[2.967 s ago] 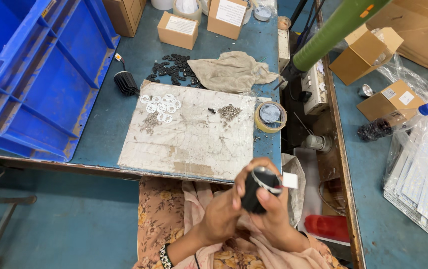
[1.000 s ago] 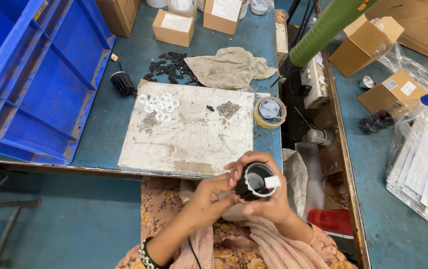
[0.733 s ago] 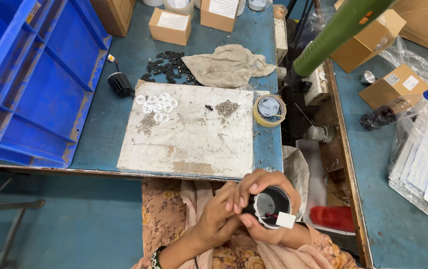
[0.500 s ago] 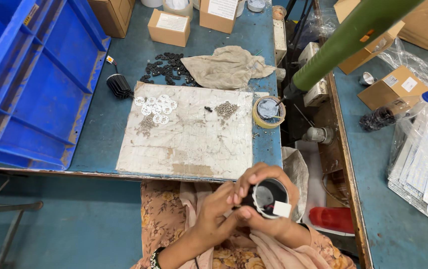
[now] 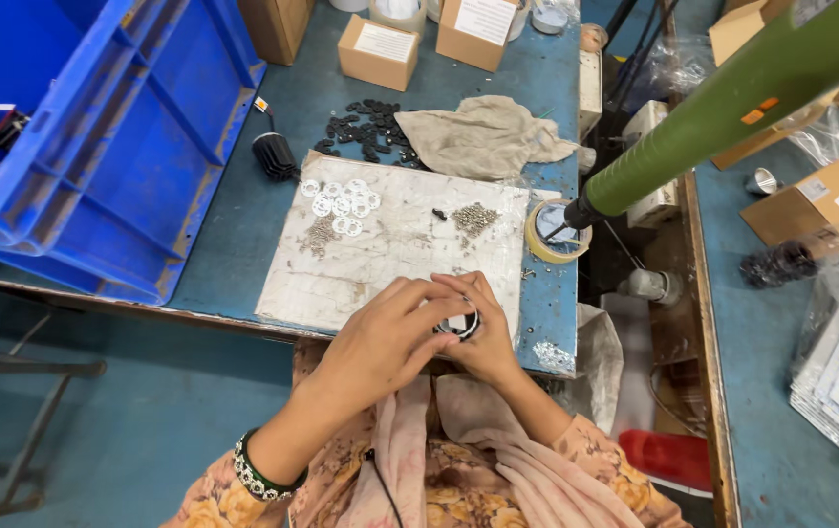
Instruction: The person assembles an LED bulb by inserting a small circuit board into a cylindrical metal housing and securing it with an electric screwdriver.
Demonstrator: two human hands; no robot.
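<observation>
Both my hands meet over the near edge of the pale work board (image 5: 390,254). My right hand (image 5: 483,337) cups a small round black part (image 5: 458,324) with a white tag on it. My left hand (image 5: 385,337) lies over the part, its fingers pinching at the top rim. Most of the part is hidden by my fingers. On the board farther away lie several white ring washers (image 5: 339,198), a heap of small metal bits (image 5: 475,218) and a second heap of small screws (image 5: 319,235).
A big blue crate (image 5: 97,137) fills the table's left. Black round parts (image 5: 365,125), a crumpled cloth (image 5: 483,137), a tape roll (image 5: 556,231) and cardboard boxes (image 5: 377,51) lie beyond the board. A green tool handle (image 5: 732,103) hangs at right.
My hands have carried the black part from my lap up and left to the board's near edge. My left hand has closed over its top, hiding its open mouth.
</observation>
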